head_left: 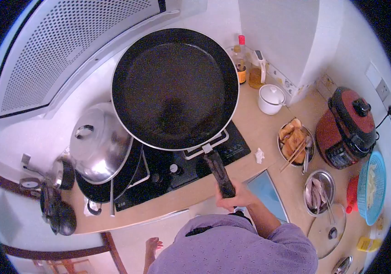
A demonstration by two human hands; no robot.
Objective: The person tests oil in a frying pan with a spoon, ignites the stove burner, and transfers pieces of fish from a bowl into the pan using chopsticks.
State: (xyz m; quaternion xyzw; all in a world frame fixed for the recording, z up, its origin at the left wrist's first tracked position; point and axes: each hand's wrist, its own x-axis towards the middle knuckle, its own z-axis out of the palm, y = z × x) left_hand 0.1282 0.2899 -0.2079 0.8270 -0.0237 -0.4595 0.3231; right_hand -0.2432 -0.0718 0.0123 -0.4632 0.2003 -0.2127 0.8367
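Over the black glass cooktop (pixel 191 172): and here is the big round black frying pan (pixel 175 82) with its pale rim, held up, dark inside facing us, covering much of the far side!
Pan handle: long, black and slim (pixel 219 173), with the right grip (pixel 238 195) wrapped firmly around its end.
Purple shirt (pixel 232 251): down beside it hangs the left grip (pixel 153 245), released, fingers loosely curled, well apart from the pan.
Left burner: a domed silver metal lid (pixel 97 153) sits on a dark wok (pixel 99 193), a metal rod (pixel 112 201) poking out past the edge.
Wooden table (pixel 245 112): a white lidded pot (pixel 271 102) stands just beside a glass jug (pixel 256 77) of amber liquid.
Steel bowls: one (pixel 313 137) holds browned slices (pixel 290 137) with wooden chopsticks (pixel 291 157) across; the nearer one (pixel 329 178) has slim pinkish pieces (pixel 314 195).
Far right: a red-and-black electric cooker (pixel 339 114), near a blue plastic basket (pixel 371 219) carrying pale food.
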